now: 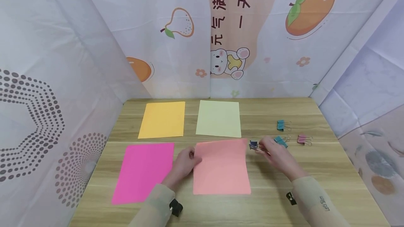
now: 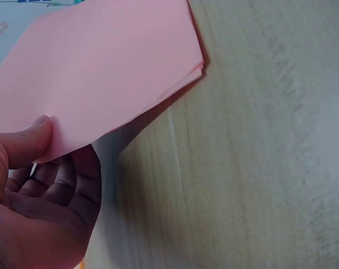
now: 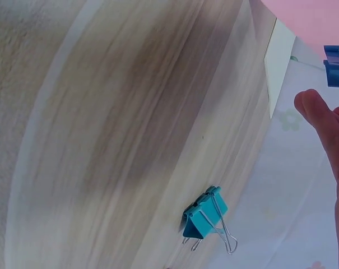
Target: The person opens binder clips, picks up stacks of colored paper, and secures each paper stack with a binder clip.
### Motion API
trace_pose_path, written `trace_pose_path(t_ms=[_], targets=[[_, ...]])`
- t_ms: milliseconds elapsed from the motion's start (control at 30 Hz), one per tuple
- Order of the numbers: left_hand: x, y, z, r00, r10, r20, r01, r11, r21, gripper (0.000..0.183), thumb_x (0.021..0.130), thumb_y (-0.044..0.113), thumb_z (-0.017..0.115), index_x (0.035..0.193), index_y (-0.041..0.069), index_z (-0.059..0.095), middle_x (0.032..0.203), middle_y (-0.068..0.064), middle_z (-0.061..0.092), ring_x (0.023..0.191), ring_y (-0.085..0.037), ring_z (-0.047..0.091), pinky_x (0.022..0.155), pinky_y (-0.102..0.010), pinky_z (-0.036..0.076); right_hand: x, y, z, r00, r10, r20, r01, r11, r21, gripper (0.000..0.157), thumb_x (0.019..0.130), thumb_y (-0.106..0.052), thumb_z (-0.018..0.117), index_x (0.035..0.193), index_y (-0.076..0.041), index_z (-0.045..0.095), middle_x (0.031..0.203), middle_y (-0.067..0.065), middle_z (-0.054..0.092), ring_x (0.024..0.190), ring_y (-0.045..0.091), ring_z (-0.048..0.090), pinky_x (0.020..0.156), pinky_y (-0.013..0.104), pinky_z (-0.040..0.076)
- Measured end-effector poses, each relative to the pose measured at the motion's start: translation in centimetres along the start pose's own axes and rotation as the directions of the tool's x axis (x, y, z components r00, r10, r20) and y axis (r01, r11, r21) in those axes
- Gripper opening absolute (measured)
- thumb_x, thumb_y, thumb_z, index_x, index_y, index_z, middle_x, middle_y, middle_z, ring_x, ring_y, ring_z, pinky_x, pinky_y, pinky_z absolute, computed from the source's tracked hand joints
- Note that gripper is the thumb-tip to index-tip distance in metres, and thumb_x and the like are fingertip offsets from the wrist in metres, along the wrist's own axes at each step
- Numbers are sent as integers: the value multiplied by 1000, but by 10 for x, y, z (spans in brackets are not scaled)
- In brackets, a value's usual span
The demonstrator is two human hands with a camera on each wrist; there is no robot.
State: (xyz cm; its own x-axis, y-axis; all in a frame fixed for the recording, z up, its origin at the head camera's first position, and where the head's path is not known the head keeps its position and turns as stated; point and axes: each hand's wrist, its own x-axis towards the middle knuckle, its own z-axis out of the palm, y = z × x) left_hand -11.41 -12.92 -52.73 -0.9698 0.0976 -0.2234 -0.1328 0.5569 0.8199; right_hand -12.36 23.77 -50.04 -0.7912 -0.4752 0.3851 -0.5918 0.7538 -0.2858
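My left hand pinches the left edge of a stack of salmon-pink paper sheets, thumb on top and fingers beneath. In the left wrist view the stack is raised off the wood, and its layered edges show at one corner. To the right, my right hand holds a dark blue binder clip by its wire handles. The clip's mouth points toward the stack's upper right corner, a small gap apart from it in the head view. Only part of this blue clip shows in the right wrist view.
Magenta paper lies at the left, with orange paper and pale green paper behind. Two teal binder clips, one farther back and one beside my right hand, and a pink binder clip sit at the right.
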Motion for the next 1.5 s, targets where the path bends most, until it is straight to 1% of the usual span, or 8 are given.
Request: trace_pose_path(t_ms=[133,233,333,600,833,1000,1267,1500], targets=[[1,0,-1,1000,1,-6,-2,999,-52,14,92,13,73,100,4,65,83,-5,60,71,-17,52,63,-30,46,0,-1,0,1000,-4,1,4,1000,3,31,83,-8,83,100,-7,56,89,-2,56,76,8,57,64,30,55],[0,-1,-2,1000,-3,0,3,994,-112,18,94,12,72,108,2,66,94,-7,64,78,-17,57,68,-31,51,0,-2,-1,1000,9,16,-9,1000,9,30,84,-9,82,100,-7,57,90,-2,56,76,9,57,64,31,55],[1,-3,-2,1000,20,8,-18,988,-153,22,94,9,71,114,0,66,104,-11,67,86,-18,62,74,-33,56,1,-4,-1,999,29,35,-30,999,23,29,86,-10,81,100,-8,57,90,-3,56,76,8,57,64,30,55],[0,-3,-1,998,64,20,-58,969,-240,26,95,4,69,120,-2,64,120,-18,67,107,-27,69,87,-38,59,2,-2,-1,998,41,43,-42,999,28,27,86,-13,81,99,-9,57,88,-5,54,74,5,51,62,28,52],[-1,-3,-2,996,70,53,-49,943,-330,27,96,1,67,122,-3,62,118,-18,69,103,-24,70,83,-36,60,0,1,0,997,49,54,-51,998,38,28,87,-13,81,99,-9,57,88,-1,57,75,6,55,63,30,53],[0,-5,-1,995,76,61,-50,936,-348,26,96,1,67,121,-3,61,117,-18,70,100,-22,71,80,-34,60,-1,1,0,997,50,58,-53,997,50,27,87,-13,81,99,-9,57,88,1,58,74,6,54,62,29,53],[0,-6,-3,993,85,79,-51,933,-356,35,98,2,64,132,-2,58,124,-20,67,105,-26,70,83,-36,60,0,1,1,998,48,36,-51,994,99,26,86,-13,82,97,-10,58,88,-5,57,76,5,54,64,27,53],[0,-6,-4,993,90,74,-57,929,-365,34,98,0,64,132,-1,57,125,-21,67,105,-25,70,83,-36,60,-1,2,-1,999,44,25,-47,988,150,25,85,-9,82,96,-10,59,88,-7,56,76,3,52,64,27,52]])
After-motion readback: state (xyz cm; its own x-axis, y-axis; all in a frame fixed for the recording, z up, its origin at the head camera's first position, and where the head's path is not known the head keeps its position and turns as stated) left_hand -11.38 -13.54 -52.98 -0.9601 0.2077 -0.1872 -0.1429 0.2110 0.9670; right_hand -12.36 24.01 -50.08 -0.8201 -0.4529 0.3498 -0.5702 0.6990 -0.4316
